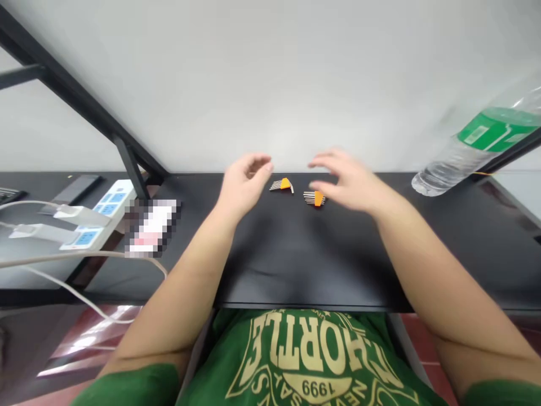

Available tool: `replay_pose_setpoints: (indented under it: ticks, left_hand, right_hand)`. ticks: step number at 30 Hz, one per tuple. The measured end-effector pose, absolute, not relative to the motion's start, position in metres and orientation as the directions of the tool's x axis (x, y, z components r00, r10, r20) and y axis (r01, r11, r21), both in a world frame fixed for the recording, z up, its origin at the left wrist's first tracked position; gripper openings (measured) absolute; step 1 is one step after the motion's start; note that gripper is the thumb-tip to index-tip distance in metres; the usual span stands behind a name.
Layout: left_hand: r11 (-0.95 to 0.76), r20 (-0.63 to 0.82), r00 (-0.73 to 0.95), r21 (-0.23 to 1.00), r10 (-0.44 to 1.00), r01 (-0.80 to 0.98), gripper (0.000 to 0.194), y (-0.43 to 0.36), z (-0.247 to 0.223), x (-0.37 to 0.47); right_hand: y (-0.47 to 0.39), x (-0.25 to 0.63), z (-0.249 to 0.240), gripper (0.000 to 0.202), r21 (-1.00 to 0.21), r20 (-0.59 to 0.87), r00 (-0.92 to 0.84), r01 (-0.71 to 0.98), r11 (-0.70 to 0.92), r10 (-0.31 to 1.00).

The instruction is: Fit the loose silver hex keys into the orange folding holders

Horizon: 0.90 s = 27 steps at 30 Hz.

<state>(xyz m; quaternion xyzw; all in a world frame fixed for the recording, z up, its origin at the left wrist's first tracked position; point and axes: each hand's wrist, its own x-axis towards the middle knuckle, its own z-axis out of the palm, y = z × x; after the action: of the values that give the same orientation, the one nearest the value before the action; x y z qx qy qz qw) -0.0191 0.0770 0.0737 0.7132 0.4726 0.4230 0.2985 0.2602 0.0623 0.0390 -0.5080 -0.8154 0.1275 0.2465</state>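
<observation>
Two hex key sets in orange holders lie on the black desk. The left-hand hex key set (pixel 282 184) rests near the wall, its silver keys pointing left and one bent key at its right. Closer to me and further right is the other hex key set (pixel 315 198), partly covered by my right thumb. My left hand (pixel 245 183) hovers beside the first set, fingers curved and thumb apart, with nothing visible in it. Over the second set, my right hand (pixel 349 180) is open, thumb and fingers spread, slightly blurred.
A water bottle (pixel 465 149) with a green label stands at the right. To the left lie a pixelated phone-like object (pixel 153 228) and a white power strip (pixel 103 214) with plugged-in chargers and cables (pixel 84 256). A black metal frame (pixel 80 93) rises there. The white wall borders the desk (pixel 296 265).
</observation>
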Motion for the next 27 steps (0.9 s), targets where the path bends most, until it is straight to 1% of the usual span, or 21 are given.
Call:
replay_pose_setpoints:
  ticks: [1, 2, 3, 4, 5, 6, 8, 11, 14, 18, 20, 22, 24, 27]
  left_hand:
    - [-0.348, 0.252, 0.244, 0.753, 0.936, 0.558, 0.038, 0.088, 0.058, -0.018]
    - [-0.349, 0.203, 0.290, 0.664, 0.935, 0.661, 0.043, 0.096, 0.044, -0.017]
    - [-0.361, 0.168, 0.327, 0.586, 0.930, 0.726, 0.050, 0.103, 0.032, -0.016]
    - [-0.375, 0.135, 0.361, 0.534, 0.923, 0.758, 0.054, 0.108, 0.022, -0.016]
    - [-0.389, 0.108, 0.391, 0.505, 0.914, 0.770, 0.055, 0.111, 0.014, -0.015]
    - [-0.405, 0.079, 0.423, 0.486, 0.903, 0.774, 0.056, 0.112, 0.007, -0.013]
    - [-0.426, 0.040, 0.459, 0.453, 0.887, 0.783, 0.059, 0.113, -0.002, -0.010]
    - [-0.479, -0.016, 0.519, 0.361, 0.855, 0.800, 0.064, 0.111, -0.011, -0.007]
    - [-0.518, -0.047, 0.553, 0.293, 0.832, 0.804, 0.060, 0.107, -0.014, -0.008]
    - [-0.542, 0.011, 0.563, 0.282, 0.827, 0.791, 0.034, 0.098, -0.008, -0.012]
    - [-0.534, 0.018, 0.553, 0.282, 0.833, 0.797, 0.025, 0.093, -0.003, -0.013]
    - [-0.526, 0.010, 0.547, 0.293, 0.837, 0.799, 0.021, 0.090, 0.000, -0.013]
    - [-0.514, 0.004, 0.541, 0.319, 0.841, 0.796, 0.020, 0.089, 0.000, -0.013]
    - [-0.483, 0.015, 0.517, 0.382, 0.856, 0.788, 0.024, 0.090, -0.001, -0.011]
  right_hand:
    - [0.059, 0.257, 0.034, 0.043, -0.455, 0.221, -0.401, 0.764, 0.458, 0.889]
    - [0.056, 0.254, 0.027, 0.042, -0.445, 0.158, -0.433, 0.771, 0.456, 0.887]
    - [0.055, 0.252, 0.019, 0.040, -0.427, 0.093, -0.451, 0.788, 0.445, 0.888]
    - [0.054, 0.250, 0.010, 0.039, -0.403, 0.039, -0.434, 0.817, 0.411, 0.900]
    - [0.055, 0.251, 0.001, 0.037, -0.363, 0.003, -0.432, 0.840, 0.404, 0.902]
    - [0.057, 0.252, -0.006, 0.039, -0.353, -0.016, -0.421, 0.851, 0.389, 0.907]
    - [0.061, 0.258, -0.015, 0.042, -0.320, -0.004, -0.360, 0.884, 0.339, 0.933]
    - [0.065, 0.265, -0.016, 0.040, -0.270, 0.088, -0.239, 0.929, 0.254, 0.967]
    - [0.063, 0.259, -0.015, 0.039, -0.291, 0.162, -0.214, 0.922, 0.255, 0.963]
    - [0.057, 0.242, -0.021, 0.038, -0.338, 0.166, -0.274, 0.887, 0.316, 0.947]
    - [0.058, 0.240, -0.023, 0.038, -0.346, 0.185, -0.278, 0.879, 0.327, 0.943]
    - [0.062, 0.245, -0.025, 0.035, -0.375, 0.236, -0.228, 0.876, 0.305, 0.945]
    - [0.066, 0.252, -0.025, 0.028, -0.454, 0.275, -0.149, 0.851, 0.265, 0.950]
    - [0.068, 0.254, -0.025, 0.021, -0.607, 0.238, -0.081, 0.766, 0.213, 0.968]
